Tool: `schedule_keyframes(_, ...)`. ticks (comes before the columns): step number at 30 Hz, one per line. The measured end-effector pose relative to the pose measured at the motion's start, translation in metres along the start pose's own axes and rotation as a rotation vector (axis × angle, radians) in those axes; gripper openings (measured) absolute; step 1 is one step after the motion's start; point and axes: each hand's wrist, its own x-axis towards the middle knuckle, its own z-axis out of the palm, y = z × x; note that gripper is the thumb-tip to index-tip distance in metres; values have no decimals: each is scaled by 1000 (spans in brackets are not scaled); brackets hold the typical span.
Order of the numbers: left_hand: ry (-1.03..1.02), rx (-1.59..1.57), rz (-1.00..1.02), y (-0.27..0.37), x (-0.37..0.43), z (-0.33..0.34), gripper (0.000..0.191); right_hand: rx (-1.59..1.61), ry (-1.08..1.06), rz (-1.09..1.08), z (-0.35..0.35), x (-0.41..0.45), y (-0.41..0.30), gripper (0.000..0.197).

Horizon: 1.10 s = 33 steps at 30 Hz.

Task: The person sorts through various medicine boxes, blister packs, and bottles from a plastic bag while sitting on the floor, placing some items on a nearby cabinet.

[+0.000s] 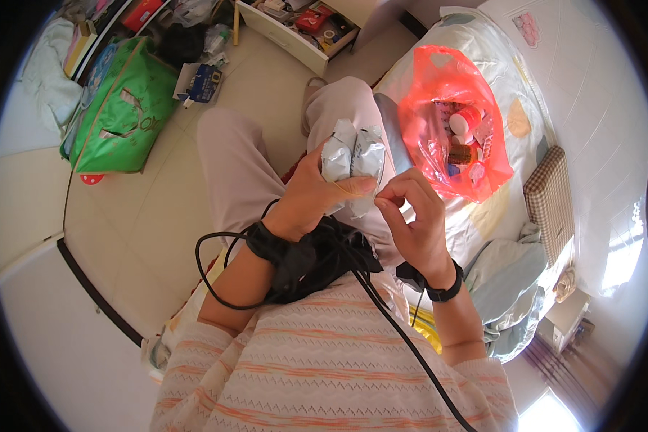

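My left hand (318,186) is closed round silver foil packets (352,154), which it holds upright above my lap. A thin yellowish band (351,193) runs over the thumb and the packets. Just right of them, my right hand (413,208) has its thumb and index fingertip pinched together at the packets' edge, where the band seems to reach; whether the fingertips grip it is hard to tell. On the bed to the right stands an open red plastic bag (453,124) holding a red-and-white bottle (465,120), a brown bottle (463,154) and blister packs.
Black cables (378,299) run across my lap. A green bag (124,113) and a small blue box (204,83) are on the floor at the left. An open drawer (286,40) of mixed items stands ahead. A checked cushion (549,200) lies on the bed.
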Motion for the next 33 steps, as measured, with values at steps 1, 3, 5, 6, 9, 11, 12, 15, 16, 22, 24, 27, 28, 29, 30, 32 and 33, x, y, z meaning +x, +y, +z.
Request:
schedule_keyframes(1,-34,-21,-27,1,0,-2,49,-1,4,2,1,0,3,10)
schedule_keyframes(3,-70,-39,-53,4,0,-2,49,145,12,21,2,0,10,11)
schedule_keyframes(5,-117,2,-29,5,-3,-1,49,164,22,24,-2,1,8,11)
schedule_keyframes(6,-121,6,-29,3,-4,-2,49,184,26,32,-3,1,7,11)
schedule_keyframes(9,-160,-35,23,-5,-6,-11,53,105,-58,-25,-9,8,-4,15)
schedule_keyframes(11,-189,-12,70,-6,-9,-13,58,-147,-69,-120,-19,14,-6,25)
schedule_keyframes(12,-214,31,116,-4,-7,-11,68,-208,-48,-249,-24,22,-6,30)
schedule_keyframes(15,-288,-19,99,12,-9,-3,77,-252,15,-350,-27,32,-2,37)
schedule_keyframes(16,-331,-135,153,-1,-10,-13,77,-342,-15,-341,-30,34,2,36)
schedule_keyframes(22,-156,-279,144,-1,-5,-21,68,-261,12,-179,-44,10,23,29)
schedule_keyframes(24,-96,-252,78,3,-5,-12,53,-161,59,-153,-29,14,14,33)
schedule_keyframes(27,-117,-143,65,3,0,-15,55,16,-2,-128,-6,23,-1,70)
schedule_keyframes(28,-111,-143,68,0,0,-15,55,-3,-12,-147,4,25,-5,74)
schedule_keyframes(29,-84,-150,88,-4,1,-12,57,-21,-23,-167,13,28,-7,78)
schedule_keyframes(30,-56,-157,111,-6,1,-9,59,-17,-28,-172,23,30,-4,78)
schedule_keyframes(32,-110,-300,133,-7,2,-1,58,-182,138,-212,40,33,8,82)
schedule_keyframes(33,-171,-443,153,-7,1,2,58,-177,130,-217,40,36,9,82)
